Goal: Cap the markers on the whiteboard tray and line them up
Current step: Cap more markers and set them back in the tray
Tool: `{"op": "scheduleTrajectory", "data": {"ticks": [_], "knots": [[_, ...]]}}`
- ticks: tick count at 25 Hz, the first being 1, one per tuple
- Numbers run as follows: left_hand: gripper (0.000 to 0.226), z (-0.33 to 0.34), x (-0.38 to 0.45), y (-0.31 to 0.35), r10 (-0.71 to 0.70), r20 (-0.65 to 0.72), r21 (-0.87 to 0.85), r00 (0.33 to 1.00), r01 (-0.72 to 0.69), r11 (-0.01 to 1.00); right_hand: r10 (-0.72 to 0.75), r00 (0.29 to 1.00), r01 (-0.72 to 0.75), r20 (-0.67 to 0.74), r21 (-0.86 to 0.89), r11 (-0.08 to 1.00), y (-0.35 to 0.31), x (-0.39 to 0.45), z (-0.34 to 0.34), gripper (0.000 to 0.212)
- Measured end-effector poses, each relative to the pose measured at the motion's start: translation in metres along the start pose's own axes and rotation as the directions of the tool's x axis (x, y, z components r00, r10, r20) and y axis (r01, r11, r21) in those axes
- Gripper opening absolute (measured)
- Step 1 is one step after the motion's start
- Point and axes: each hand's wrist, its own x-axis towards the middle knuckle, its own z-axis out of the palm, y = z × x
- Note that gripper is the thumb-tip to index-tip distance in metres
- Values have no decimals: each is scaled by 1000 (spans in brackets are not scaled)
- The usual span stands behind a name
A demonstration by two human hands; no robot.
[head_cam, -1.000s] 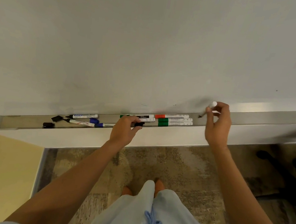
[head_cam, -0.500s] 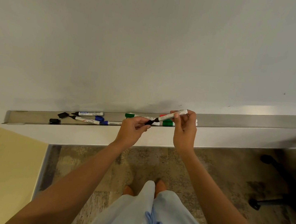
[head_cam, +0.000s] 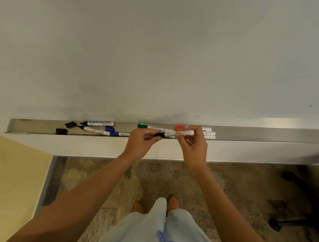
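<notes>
Both bare forearms reach up and forward, converging at the middle of the view, wrists bent slightly inward. The left hand (head_cam: pixel 141 141) has its fingers curled, thumb and forefinger pinching a small black cap. The right hand (head_cam: pixel 193 145), close beside it, pinches a white marker barrel between thumb and 2 raised fingers (head_cam: pixel 198 130).

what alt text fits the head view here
Seen from above, two hands join a black cap and a marker over a whiteboard tray: left hand on the cap, right hand on the barrel. Capped green and red markers lie behind; uncapped markers and loose caps lie further left.
</notes>
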Motion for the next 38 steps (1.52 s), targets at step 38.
{"op": "scheduleTrajectory", "data": {"ticks": [38], "knots": [[16, 33, -9, 24, -340, -237, -189, 910, 301, 935, -218, 975, 68, -53, -856, 512, 32, 48, -119, 22]]}}
